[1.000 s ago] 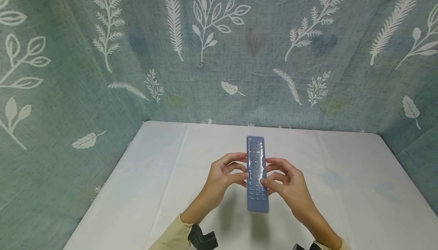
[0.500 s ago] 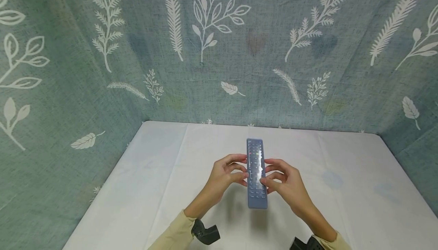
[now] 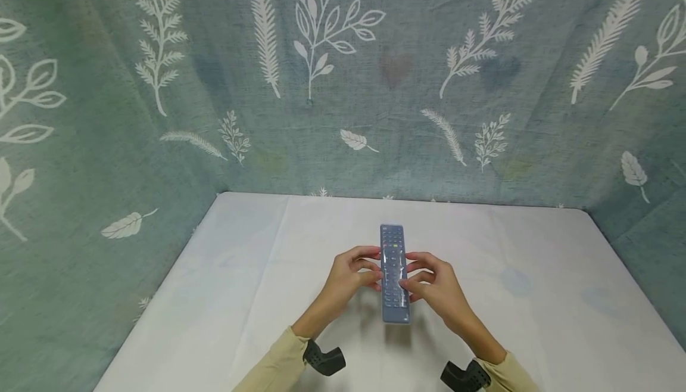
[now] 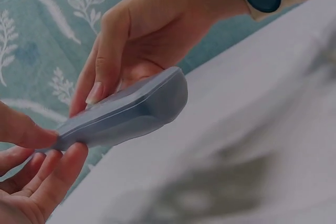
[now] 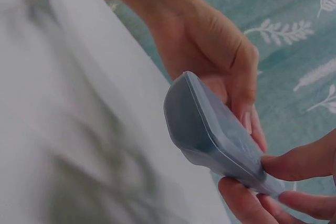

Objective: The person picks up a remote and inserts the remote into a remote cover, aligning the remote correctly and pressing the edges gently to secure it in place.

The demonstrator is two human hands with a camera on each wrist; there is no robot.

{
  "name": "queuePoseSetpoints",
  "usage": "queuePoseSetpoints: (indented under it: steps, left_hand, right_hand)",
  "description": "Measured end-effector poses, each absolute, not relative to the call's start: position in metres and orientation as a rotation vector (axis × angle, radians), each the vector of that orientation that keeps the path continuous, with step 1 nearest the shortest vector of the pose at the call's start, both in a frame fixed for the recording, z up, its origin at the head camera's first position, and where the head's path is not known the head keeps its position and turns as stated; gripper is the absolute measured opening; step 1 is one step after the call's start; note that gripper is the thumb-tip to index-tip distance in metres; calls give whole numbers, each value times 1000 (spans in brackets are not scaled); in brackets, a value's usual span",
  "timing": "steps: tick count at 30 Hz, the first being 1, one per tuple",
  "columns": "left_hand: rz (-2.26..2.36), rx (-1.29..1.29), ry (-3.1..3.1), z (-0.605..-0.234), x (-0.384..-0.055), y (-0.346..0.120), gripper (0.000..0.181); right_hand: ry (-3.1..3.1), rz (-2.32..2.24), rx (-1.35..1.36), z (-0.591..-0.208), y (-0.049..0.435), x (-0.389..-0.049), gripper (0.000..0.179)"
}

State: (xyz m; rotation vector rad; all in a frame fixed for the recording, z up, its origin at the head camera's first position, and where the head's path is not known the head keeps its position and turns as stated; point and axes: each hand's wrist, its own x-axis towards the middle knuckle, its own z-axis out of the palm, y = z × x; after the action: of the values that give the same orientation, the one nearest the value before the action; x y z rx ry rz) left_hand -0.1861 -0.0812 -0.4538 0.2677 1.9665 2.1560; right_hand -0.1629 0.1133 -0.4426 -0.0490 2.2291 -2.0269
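Note:
A blue-grey remote control (image 3: 393,276) with rows of small buttons is held lengthwise between both hands, above the white table. My left hand (image 3: 343,280) pinches its left long edge, thumb on the front and fingers behind. On the opposite edge my right hand (image 3: 438,288) grips a little lower, its thumb over the buttons. In the left wrist view the near end of the remote control (image 4: 152,103) tilts up off the tabletop. The right wrist view shows the same rounded end of the remote control (image 5: 191,121), with fingers of both hands along its sides.
The white table (image 3: 257,320) bears the hands' soft shadows. Behind it and at both sides hangs a green-blue curtain (image 3: 321,159) with white leaf prints. Each wrist carries a black camera mount (image 3: 325,360) over a beige sleeve.
The remote control has moved slightly lower and looks smaller, its upper end dropping in the head view. Both hands keep their hold. The head view has shifted a little.

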Motion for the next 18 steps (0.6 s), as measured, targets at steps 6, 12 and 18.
queuePoseSetpoints:
  steps: [6,12,18]
  left_hand:
    - [2141,260,1966,-469,-192,-82,43]
    - [2131,237,1956,-481,-195,-81,46]
    - [2092,195,1976,-481,-194,-83,43]
  right_hand:
    - [2242,-2013,10,-458,110,-169,51]
    - [2254,-1995,55,-474,108,-173,52]
    - [2281,-1959,68,-483,104,-176,51]
